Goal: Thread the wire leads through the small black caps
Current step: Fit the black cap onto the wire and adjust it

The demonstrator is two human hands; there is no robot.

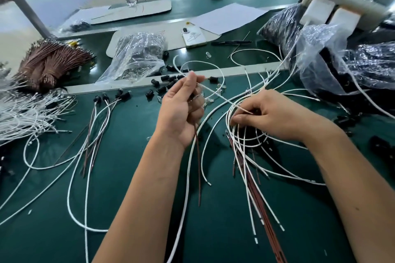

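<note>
Green workbench (132, 177) strewn with wires and loose black caps (171, 83).
Left hand (181, 111) pinches a white lead (222, 96) at twelve o'clock; right hand (271, 115), fingers curled, grips the wire bundle (245, 145) at three o'clock.

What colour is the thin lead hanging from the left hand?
Reddish brown lead, below the left hand; head view.

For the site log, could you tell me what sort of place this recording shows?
Most likely a small factory's hand-assembly bench: a long green work table strewn with cut white wire leads, loose black caps, and clear bags of small parts.
</note>
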